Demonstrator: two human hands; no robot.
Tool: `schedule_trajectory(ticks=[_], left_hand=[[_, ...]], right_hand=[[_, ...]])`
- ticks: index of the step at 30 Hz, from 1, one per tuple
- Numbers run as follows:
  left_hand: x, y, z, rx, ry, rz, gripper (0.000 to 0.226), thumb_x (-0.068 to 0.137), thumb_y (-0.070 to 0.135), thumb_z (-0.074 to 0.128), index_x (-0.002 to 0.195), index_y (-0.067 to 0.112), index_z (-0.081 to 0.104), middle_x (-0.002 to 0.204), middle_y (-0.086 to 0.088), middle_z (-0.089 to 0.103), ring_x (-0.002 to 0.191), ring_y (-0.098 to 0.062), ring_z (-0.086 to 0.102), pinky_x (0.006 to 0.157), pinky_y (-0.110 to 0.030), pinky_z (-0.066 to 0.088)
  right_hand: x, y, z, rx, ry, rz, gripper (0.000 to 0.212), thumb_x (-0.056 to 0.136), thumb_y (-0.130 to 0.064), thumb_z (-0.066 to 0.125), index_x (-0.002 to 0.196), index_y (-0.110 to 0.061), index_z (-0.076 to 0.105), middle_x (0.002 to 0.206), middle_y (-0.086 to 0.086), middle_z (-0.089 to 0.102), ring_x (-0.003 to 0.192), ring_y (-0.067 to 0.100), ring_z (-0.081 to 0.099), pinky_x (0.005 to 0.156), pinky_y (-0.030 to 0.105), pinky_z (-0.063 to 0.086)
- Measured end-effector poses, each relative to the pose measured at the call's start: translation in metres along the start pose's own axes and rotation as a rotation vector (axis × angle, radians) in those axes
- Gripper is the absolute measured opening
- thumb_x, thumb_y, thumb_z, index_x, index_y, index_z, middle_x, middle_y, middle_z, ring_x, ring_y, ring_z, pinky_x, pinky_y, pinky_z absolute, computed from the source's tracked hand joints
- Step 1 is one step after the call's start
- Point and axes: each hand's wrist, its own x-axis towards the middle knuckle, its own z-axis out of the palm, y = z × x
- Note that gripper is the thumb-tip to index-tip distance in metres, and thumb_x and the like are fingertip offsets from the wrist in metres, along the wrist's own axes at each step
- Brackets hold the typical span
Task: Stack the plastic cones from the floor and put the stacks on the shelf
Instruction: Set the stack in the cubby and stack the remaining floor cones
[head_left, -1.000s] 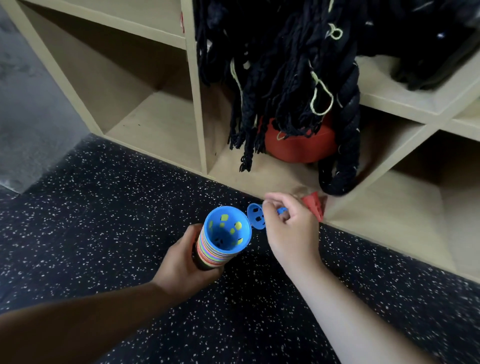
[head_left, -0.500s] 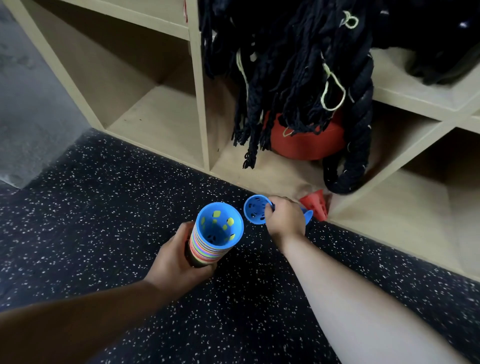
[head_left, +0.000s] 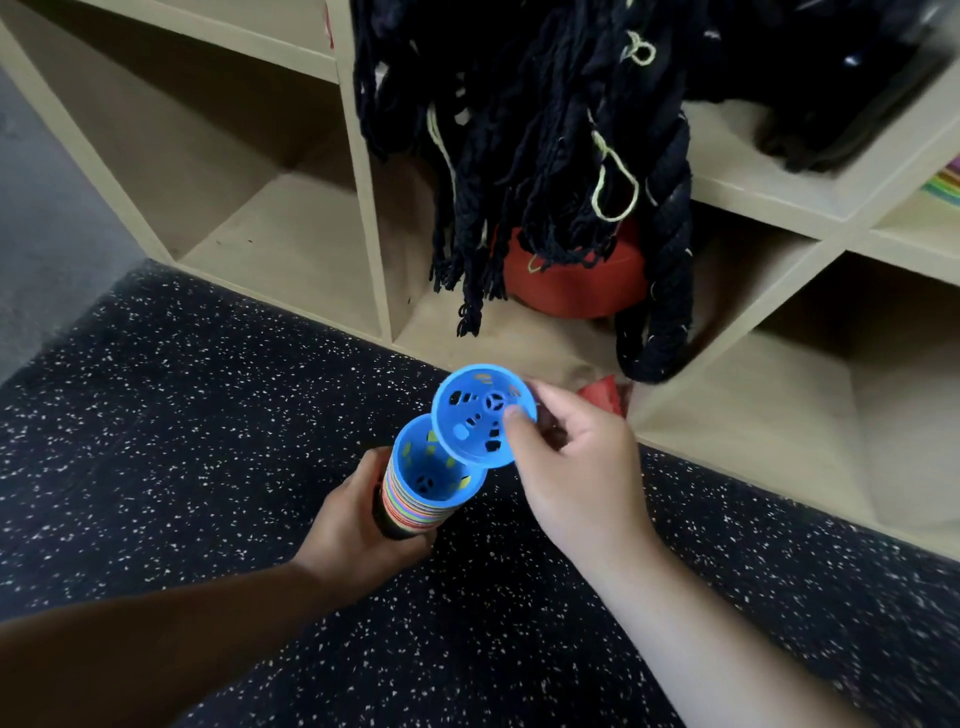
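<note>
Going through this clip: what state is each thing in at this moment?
Stack: gripped by left hand, open end up.
Blue cone: pinched at the rim by right hand, over the stack's mouth, not nested.
Red cone: lying loose at the shelf's front edge, partly hidden.
Ropes: hanging down over the shelf.

Under you runs a dark floor (head_left: 208, 415) flecked with white, meeting a grey strip (head_left: 41, 234) at your far left. The pale wooden shelf (head_left: 362, 208) stands on it, split into open compartments. In the lower middle compartment a red round thing (head_left: 571, 296) sits on the board, with black ropes (head_left: 519, 130) hanging over it from the board above. One thick rope loop (head_left: 660, 338) reaches the board. A red cone (head_left: 605, 397), partly hidden, lies at that compartment's front edge.
</note>
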Motion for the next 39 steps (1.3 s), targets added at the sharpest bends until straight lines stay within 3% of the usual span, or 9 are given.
schedule_trajectory(ticks=[3,7,10,12,15,21,28,33,39], left_hand=[[-0.001,0.002,0.006,-0.011,-0.008,-0.003,0.069,0.055,0.032,0.084,0.115,0.041,0.051,0.101,0.018,0.070,0.092,-0.002,0.068,0.083,-0.023,0.055],[-0.001,0.004,0.013,-0.010,-0.022,0.019,0.071,0.057,0.023,0.087,0.118,0.037,0.052,0.103,0.019,0.069,0.095,-0.002,0.068,0.084,-0.022,0.054],[0.001,0.007,0.019,-0.011,-0.027,0.049,0.075,0.060,0.015,0.091,0.120,0.037,0.052,0.108,0.021,0.068,0.099,-0.001,0.068,0.086,-0.020,0.053],[0.002,0.009,0.021,-0.010,-0.018,0.044,0.074,0.061,0.018,0.091,0.119,0.039,0.051,0.107,0.021,0.068,0.099,-0.002,0.067,0.085,-0.020,0.054],[0.004,0.008,0.024,-0.014,-0.012,0.029,0.073,0.061,0.019,0.091,0.119,0.040,0.051,0.106,0.020,0.069,0.098,-0.003,0.068,0.086,-0.023,0.055],[0.005,0.007,0.022,0.012,-0.020,0.013,0.071,0.062,0.021,0.091,0.117,0.041,0.050,0.104,0.022,0.070,0.094,-0.003,0.069,0.085,-0.032,0.057],[0.004,0.001,0.017,0.009,-0.036,-0.025,0.070,0.061,0.025,0.091,0.118,0.038,0.051,0.102,0.018,0.072,0.094,-0.005,0.070,0.086,-0.038,0.058],[0.004,0.001,0.014,0.004,-0.042,-0.036,0.073,0.058,0.031,0.089,0.118,0.043,0.050,0.103,0.017,0.072,0.095,-0.005,0.070,0.086,-0.035,0.058],[0.005,0.000,0.014,0.020,-0.053,-0.015,0.073,0.061,0.022,0.091,0.121,0.035,0.051,0.103,0.017,0.072,0.095,-0.005,0.070,0.084,-0.027,0.056]], right_hand=[[-0.002,0.006,-0.013,-0.011,0.094,0.034,0.026,0.090,-0.012,0.061,0.070,0.002,0.054,0.056,-0.007,0.033,0.055,0.006,0.029,0.050,0.026,0.027],[-0.008,0.003,-0.025,0.040,-0.016,0.134,0.023,0.087,-0.011,0.062,0.070,0.003,0.056,0.053,-0.005,0.028,0.051,0.010,0.026,0.047,0.026,0.022],[-0.013,0.007,-0.022,0.006,-0.160,0.123,0.013,0.090,-0.023,0.065,0.080,-0.017,0.071,0.051,0.001,0.040,0.052,0.005,0.038,0.051,0.022,0.034],[-0.009,0.020,-0.024,0.039,-0.070,0.114,0.011,0.091,-0.030,0.066,0.099,-0.028,0.074,0.052,-0.004,0.044,0.053,0.006,0.045,0.056,0.020,0.039],[0.010,0.061,-0.028,-0.050,0.150,0.161,0.013,0.089,-0.027,0.064,0.098,-0.036,0.069,0.060,-0.006,0.058,0.059,0.017,0.057,0.064,0.027,0.046],[0.050,0.156,-0.015,-0.420,0.181,0.457,0.033,0.085,-0.045,0.065,0.103,-0.018,0.073,0.092,-0.001,0.075,0.088,0.020,0.068,0.072,0.027,0.045],[0.058,0.172,0.009,-0.475,0.188,0.397,0.022,0.091,-0.033,0.058,0.089,-0.014,0.069,0.082,0.005,0.071,0.081,0.027,0.065,0.064,0.032,0.044],[0.047,0.160,0.009,-0.167,0.261,0.342,0.015,0.093,-0.024,0.059,0.091,-0.019,0.073,0.068,-0.001,0.074,0.064,0.014,0.069,0.074,0.036,0.056],[0.003,0.084,-0.018,0.017,0.349,-0.028,0.012,0.087,-0.030,0.067,0.095,-0.038,0.071,0.077,-0.010,0.071,0.062,0.023,0.064,0.063,0.033,0.055]])
